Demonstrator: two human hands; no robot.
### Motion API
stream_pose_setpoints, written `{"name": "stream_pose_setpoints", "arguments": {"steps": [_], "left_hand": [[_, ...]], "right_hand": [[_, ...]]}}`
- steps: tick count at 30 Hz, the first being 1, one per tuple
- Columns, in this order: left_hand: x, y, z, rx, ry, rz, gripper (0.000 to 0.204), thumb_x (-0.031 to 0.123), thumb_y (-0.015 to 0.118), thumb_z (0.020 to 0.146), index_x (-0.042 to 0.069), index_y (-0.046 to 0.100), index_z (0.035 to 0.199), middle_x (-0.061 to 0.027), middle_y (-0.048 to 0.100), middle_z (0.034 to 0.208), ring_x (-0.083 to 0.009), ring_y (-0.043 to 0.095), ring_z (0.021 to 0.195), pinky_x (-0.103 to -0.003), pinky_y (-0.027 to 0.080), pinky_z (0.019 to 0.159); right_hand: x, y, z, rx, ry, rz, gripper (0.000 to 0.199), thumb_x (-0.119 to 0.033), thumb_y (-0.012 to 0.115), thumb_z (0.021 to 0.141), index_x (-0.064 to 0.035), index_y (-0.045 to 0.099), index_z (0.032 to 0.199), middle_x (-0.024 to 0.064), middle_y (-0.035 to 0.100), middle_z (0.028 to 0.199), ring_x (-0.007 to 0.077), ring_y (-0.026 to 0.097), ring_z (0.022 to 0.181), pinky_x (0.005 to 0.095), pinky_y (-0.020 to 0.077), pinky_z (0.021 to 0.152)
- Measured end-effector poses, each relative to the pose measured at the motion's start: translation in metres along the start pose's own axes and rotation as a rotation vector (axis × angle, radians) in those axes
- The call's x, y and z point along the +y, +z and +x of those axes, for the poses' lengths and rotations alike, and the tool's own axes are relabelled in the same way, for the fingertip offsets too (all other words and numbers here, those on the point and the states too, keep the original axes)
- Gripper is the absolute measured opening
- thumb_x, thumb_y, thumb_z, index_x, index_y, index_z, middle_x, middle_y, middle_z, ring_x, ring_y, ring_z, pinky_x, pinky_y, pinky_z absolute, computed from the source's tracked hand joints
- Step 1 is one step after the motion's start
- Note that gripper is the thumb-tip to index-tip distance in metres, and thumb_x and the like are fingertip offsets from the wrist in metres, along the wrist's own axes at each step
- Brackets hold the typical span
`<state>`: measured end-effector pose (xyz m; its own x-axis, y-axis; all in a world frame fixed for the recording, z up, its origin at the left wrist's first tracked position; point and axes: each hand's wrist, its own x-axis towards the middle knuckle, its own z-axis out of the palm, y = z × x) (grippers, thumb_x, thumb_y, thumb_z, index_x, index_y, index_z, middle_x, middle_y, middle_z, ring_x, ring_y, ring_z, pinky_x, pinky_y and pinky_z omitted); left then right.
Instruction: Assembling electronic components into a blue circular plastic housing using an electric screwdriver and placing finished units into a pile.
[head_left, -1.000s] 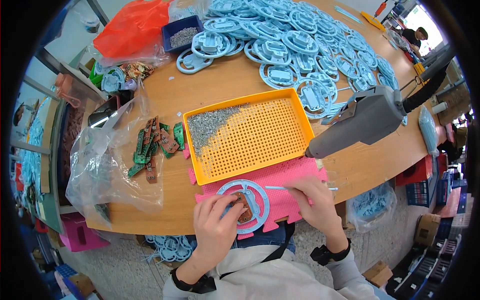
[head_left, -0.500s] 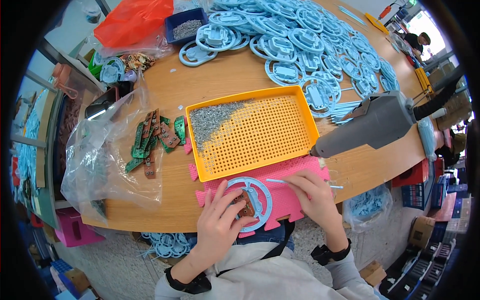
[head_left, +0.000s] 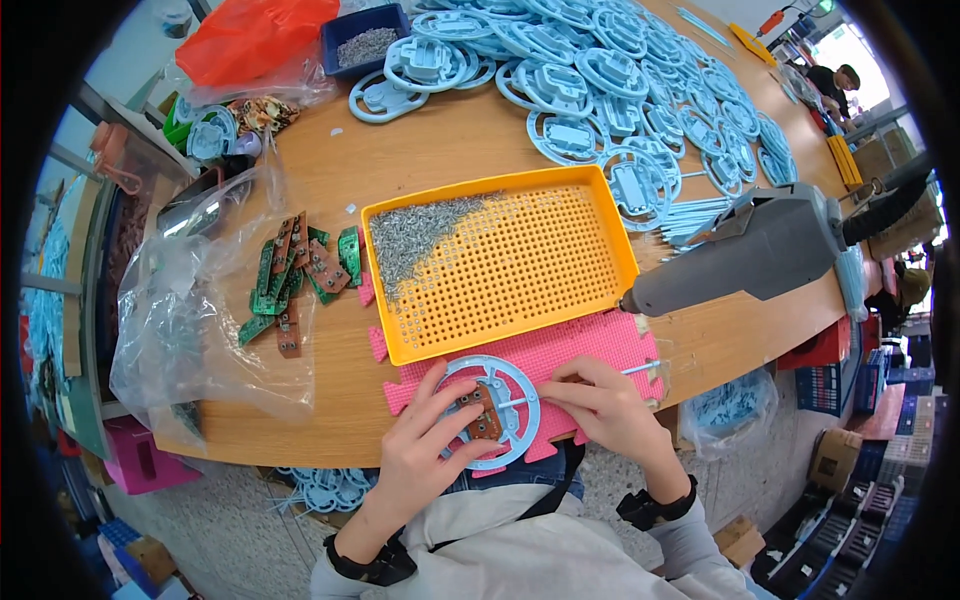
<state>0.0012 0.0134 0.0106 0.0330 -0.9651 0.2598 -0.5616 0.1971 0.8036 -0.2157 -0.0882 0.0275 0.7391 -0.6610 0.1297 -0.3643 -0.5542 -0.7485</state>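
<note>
A light blue plastic wheel-shaped part lies on the pink foam mat at the table's near edge. Inside its ring sits a brown circuit board. My left hand holds the wheel's left side, its fingers bent over the ring and onto the board. My right hand pinches a thin light blue plastic rod just right of the ring. The rod's left end reaches over the inside of the wheel, while its other end sticks out past my fingers; its middle is hidden by them.
Beyond the mat stands a yellow perforated tray with small screws. A grey power screwdriver points in from the right. Brown and green circuit boards and a clear plastic bag lie left. Blue wheels are heaped at the back.
My right hand has moved left and slightly down, bringing the rod's end from above the mat to the wheel. My left hand stays on the wheel and board.
</note>
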Motion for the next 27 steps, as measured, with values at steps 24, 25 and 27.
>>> {"name": "stream_pose_setpoints", "arguments": {"steps": [24, 25, 27], "left_hand": [[0.004, 0.001, 0.002, -0.012, 0.043, 0.091, 0.040, 0.020, 0.080, 0.062, 0.002, 0.064, 0.093, -0.0094, 0.061, 0.108, -0.0376, 0.053, 0.112, -0.042, 0.050, 0.086], [0.004, 0.001, 0.002, -0.014, 0.045, 0.093, 0.040, 0.020, 0.081, 0.061, 0.002, 0.064, 0.093, -0.0094, 0.061, 0.108, -0.0375, 0.053, 0.112, -0.042, 0.050, 0.086], [0.004, 0.001, 0.003, -0.013, 0.049, 0.098, 0.040, 0.020, 0.081, 0.061, 0.002, 0.064, 0.093, -0.0094, 0.061, 0.108, -0.0372, 0.053, 0.111, -0.042, 0.050, 0.085]], "right_hand": [[0.005, -0.006, 0.015, -0.110, 0.067, 0.064, 0.015, -0.003, 0.067, 0.074, -0.0008, 0.065, 0.088, 0.0106, 0.065, 0.084, 0.0247, 0.063, 0.077, 0.0316, 0.0506, 0.069], [0.004, -0.006, 0.015, -0.111, 0.069, 0.063, 0.015, -0.003, 0.067, 0.074, -0.0008, 0.065, 0.088, 0.0106, 0.065, 0.084, 0.0247, 0.063, 0.077, 0.0316, 0.0506, 0.069], [0.000, -0.007, 0.017, -0.081, 0.224, 0.123, 0.016, -0.004, 0.069, 0.073, -0.0019, 0.065, 0.088, 0.0093, 0.065, 0.085, 0.0231, 0.063, 0.077, 0.0311, 0.0507, 0.070]]}}
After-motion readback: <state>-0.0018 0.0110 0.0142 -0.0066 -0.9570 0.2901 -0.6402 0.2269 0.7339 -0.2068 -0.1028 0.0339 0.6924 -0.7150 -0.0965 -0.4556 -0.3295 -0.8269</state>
